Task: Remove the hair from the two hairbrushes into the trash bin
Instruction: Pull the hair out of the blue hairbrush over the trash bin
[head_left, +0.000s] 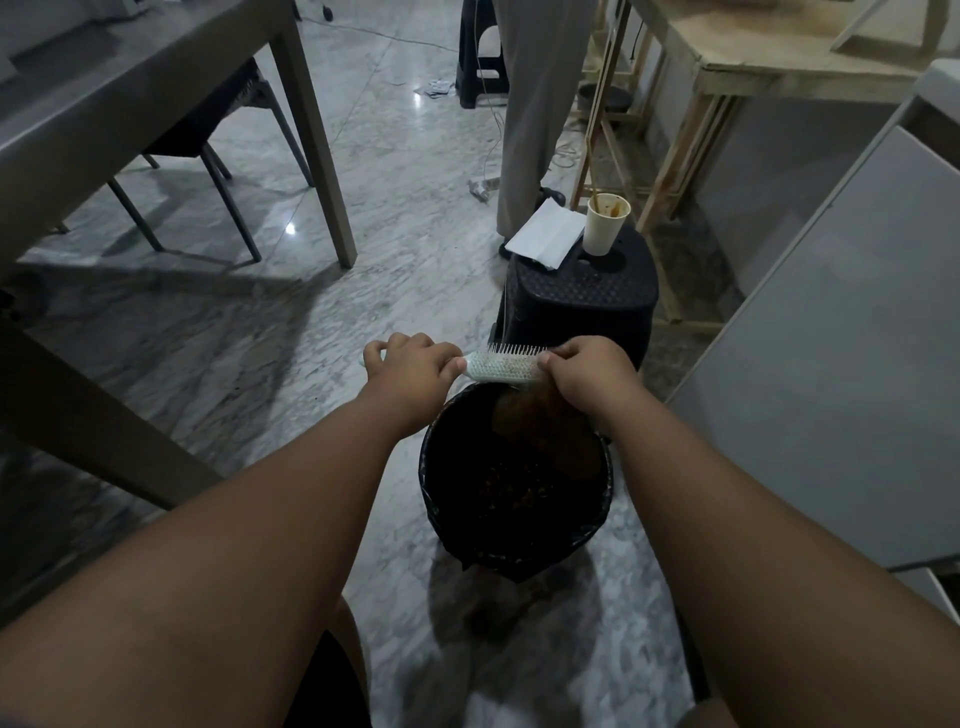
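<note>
Single head view, wide-angle, looking forward-down, close over trash bin (514, 483).

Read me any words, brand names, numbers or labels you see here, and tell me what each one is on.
None: no text can be read in this view.
Paper cup: stained, no print visible.
White folded paper on the dark stool: blank as far as it shows.
Hairbrush and trash bin: no label or brand visible.

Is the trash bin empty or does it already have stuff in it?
Not empty. The trash bin holds brown paper and dark debris; whether that includes hair, cannot tell.
</note>
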